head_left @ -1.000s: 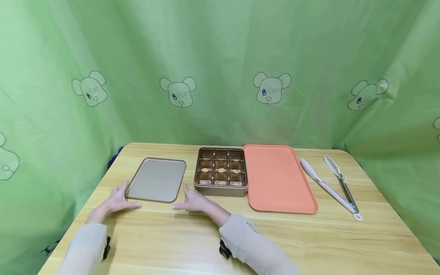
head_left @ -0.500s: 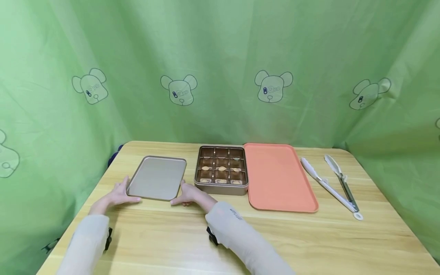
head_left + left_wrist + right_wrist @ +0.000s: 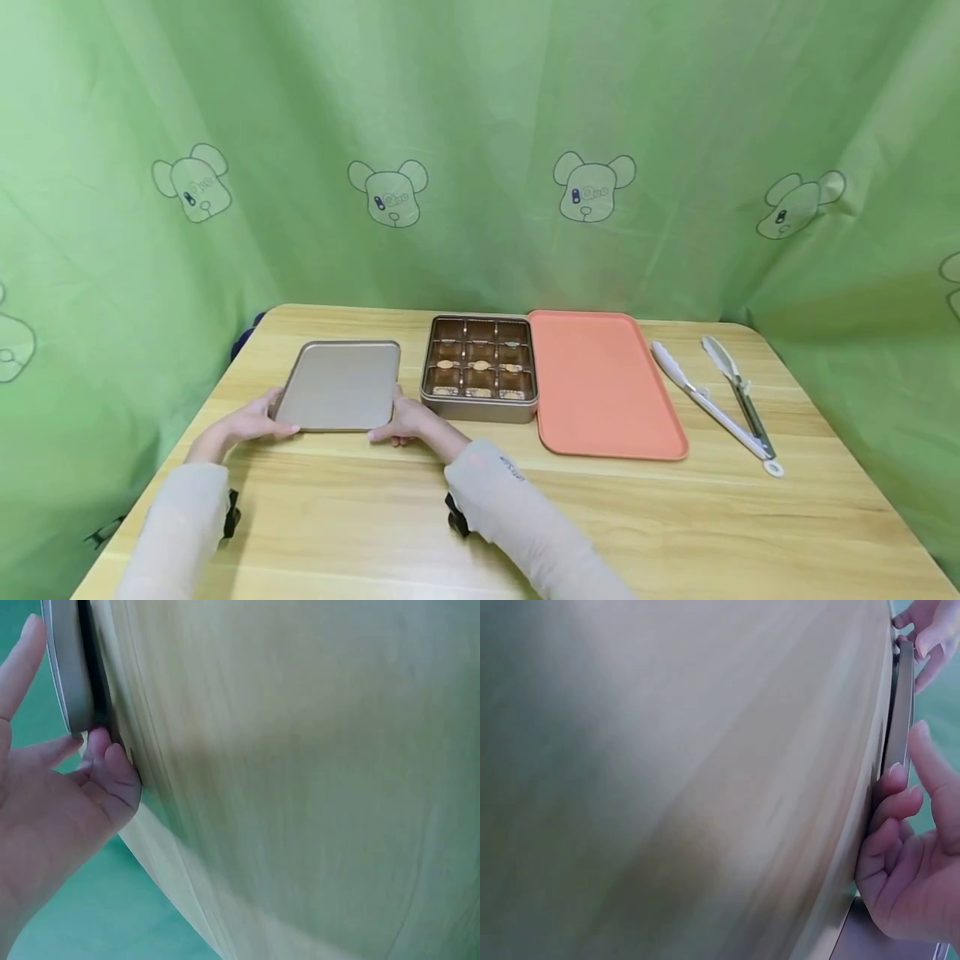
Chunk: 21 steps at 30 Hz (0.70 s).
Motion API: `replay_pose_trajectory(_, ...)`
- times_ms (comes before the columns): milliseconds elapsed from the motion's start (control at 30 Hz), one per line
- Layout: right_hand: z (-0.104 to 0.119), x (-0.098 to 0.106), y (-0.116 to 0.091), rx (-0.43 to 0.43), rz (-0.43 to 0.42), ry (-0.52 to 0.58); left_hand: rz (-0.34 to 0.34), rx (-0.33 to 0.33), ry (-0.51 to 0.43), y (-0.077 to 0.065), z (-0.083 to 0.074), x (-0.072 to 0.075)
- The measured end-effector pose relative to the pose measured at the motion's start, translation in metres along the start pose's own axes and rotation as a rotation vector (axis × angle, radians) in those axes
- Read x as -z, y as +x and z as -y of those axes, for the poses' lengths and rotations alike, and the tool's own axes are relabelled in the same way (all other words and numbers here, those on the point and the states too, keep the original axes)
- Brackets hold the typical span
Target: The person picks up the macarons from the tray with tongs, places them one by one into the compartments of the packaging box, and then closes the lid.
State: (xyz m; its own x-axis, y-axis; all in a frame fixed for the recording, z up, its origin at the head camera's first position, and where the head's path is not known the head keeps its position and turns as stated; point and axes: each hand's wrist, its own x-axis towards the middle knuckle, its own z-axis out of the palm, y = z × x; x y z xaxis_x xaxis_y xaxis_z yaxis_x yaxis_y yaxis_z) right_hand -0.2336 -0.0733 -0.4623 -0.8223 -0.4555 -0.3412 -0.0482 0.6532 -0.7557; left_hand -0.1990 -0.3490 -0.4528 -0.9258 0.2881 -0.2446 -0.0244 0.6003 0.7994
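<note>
A flat, square grey-brown tin lid (image 3: 339,387) is held between both hands at the left of the table. My left hand (image 3: 249,422) grips its near left corner. In the left wrist view, fingertips (image 3: 116,765) curl beneath the lid's edge (image 3: 69,667), with a dark gap under it. At the near right corner my right hand (image 3: 411,420) has curled fingers (image 3: 900,804) under the rim and the thumb on the outer side, as the right wrist view shows. Just right of that hand sits the matching tin (image 3: 480,410), its brown insert divided into several compartments.
An orange tray (image 3: 607,383) lies against the tin's right side. Farther right, white-tipped tongs (image 3: 750,408) rest spread on the wooden table (image 3: 360,517). A green curtain (image 3: 480,108) with bear-head prints hangs behind the table and at both sides.
My right hand has moved left to the lid's near right corner and taken hold. The left hand has closed in on its corner. The lid has turned slightly, its near edge now more level.
</note>
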Motion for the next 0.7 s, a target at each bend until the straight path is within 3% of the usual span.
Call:
replay_pose_trajectory(100,0.001,-0.002,0.0,-0.011,-0.023,0.081,0.015,0.0,-0.023,0.0,0.0,0.0)
replay_pose_trajectory(367,0.001,-0.002,0.003,-0.01,-0.026,0.145,0.017,0.017,-0.092,-0.006,0.004,0.005)
replay_pose_trajectory(533,-0.005,-0.001,0.006,0.04,0.04,0.322,0.024,0.098,-0.195,-0.013,0.005,0.009)
replay_pose_trajectory(700,-0.007,-0.001,0.004,0.072,0.091,0.446,0.017,0.088,-0.242,-0.019,0.006,0.013)
